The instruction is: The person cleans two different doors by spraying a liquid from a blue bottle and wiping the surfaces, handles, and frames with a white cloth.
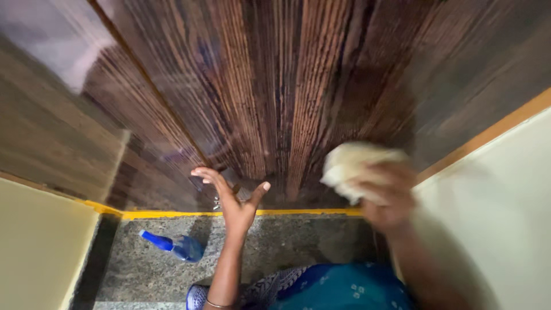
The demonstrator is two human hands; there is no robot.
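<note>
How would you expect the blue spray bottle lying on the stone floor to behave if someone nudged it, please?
Lying on its side, the blue spray bottle would probably roll or skid across the speckled stone floor. It looks like thin translucent plastic, so likely light and unlikely to break. How full it is cannot be told.

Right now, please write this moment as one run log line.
left hand: open, flat on wooden door | right hand: pressing pale cloth on door, blurred | blue spray bottle: lying on granite floor

Dim indoor light, with glare and motion blur

A pale sheen washes the glossy wooden door (275, 86) at its upper left; the right hand (384, 198) and its cloth (350, 163) smear with motion, the left hand (235, 201) stays sharper, and straight edges bow outward around the door.
</note>
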